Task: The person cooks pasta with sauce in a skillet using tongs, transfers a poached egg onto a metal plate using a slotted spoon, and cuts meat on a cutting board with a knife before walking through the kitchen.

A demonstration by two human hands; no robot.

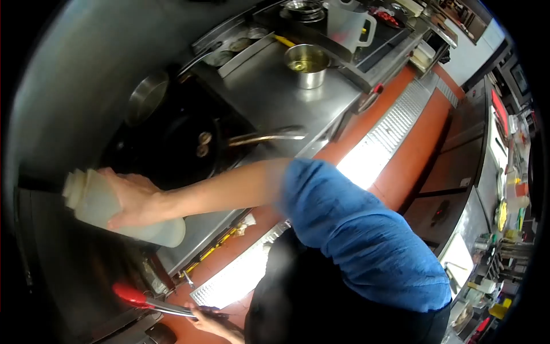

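My right hand [134, 200] is wrapped round a translucent plastic bottle [152, 232], which lies tilted in the air with its capped end [74, 189] to the left. The bare forearm and blue sleeve cross the view from the right. Beyond the hand, a dark frying pan [183, 146] sits on the stove, with a couple of small browned pieces [203, 143] in it and its metal handle [266, 137] pointing right. Low in the view, my left hand [206, 324] grips metal tongs [169, 307] with red tips [130, 295]. Those fingers are partly hidden.
On the steel counter [258, 94] stands a small pot [306, 66] of yellowish liquid. A plastic pitcher [349, 28] is behind it. An empty metal pan [148, 97] leans at the back wall. A floor mat [384, 135] and another long counter [475, 212] lie to the right.
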